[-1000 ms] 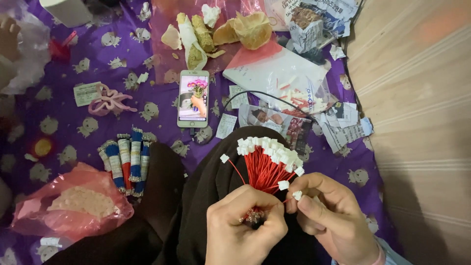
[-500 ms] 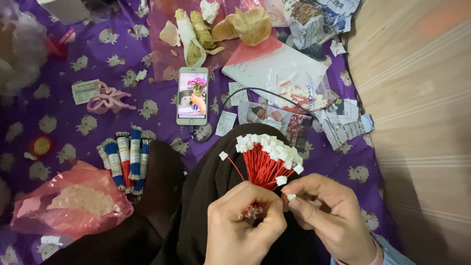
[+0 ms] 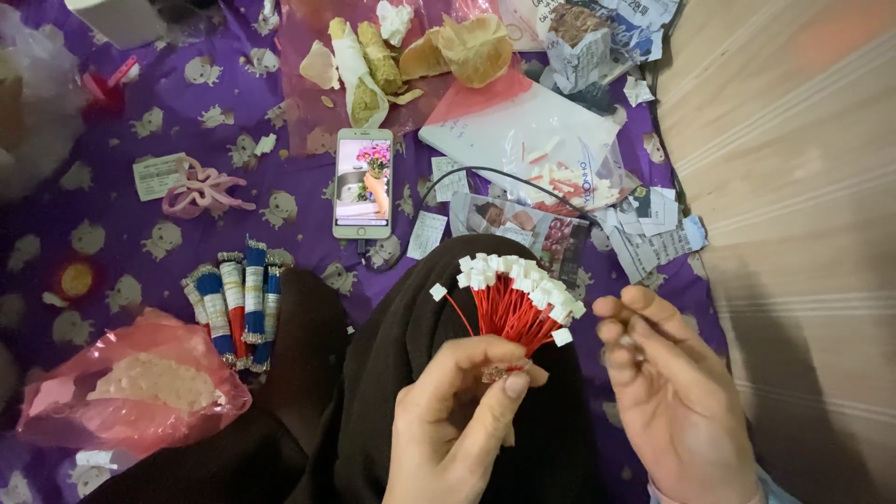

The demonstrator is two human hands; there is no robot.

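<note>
Between hands, white-tipped red wire bundle point(image 3: 511, 303)

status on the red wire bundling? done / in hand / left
Done: several wrapped bundles lie side by side on the purple cloth. In hand: left hand pinches a fan of red wires with white connectors; right hand is open beside it. Left: this bunch shows no wrap.

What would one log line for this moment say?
left hand: grips red wire bundle | right hand: open, beside bundle | phone: on purple cloth
</note>
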